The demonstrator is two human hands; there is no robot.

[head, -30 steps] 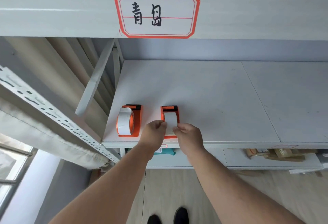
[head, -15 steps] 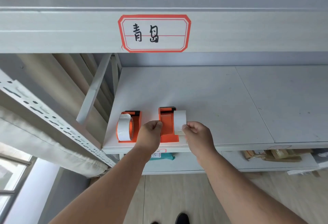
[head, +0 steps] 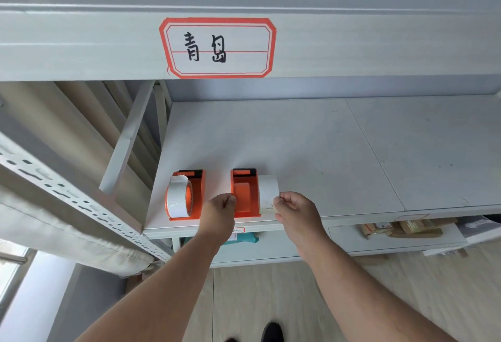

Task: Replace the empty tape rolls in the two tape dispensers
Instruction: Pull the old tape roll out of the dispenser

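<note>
My right hand has its grip closed in a pinch on the near edge of the white roll, which stands on the shelf touching the right side of the right dispenser. I judge this roll to be out of its cradle, since the orange hub inside the dispenser is bare. My left hand has its fingers curled against the dispenser's left wall, bracing the body so that it does not slide while the roll is handled. The left dispenser stands just beside it, apart from both hands, and carries a white tape roll on its hub. Both dispensers sit close to the front edge of the shelf, within easy reach. A red-bordered label with handwritten characters is fixed to the beam above. On the lower shelf lie packages. Whether the pinched roll is spent or fresh I cannot tell.
</note>
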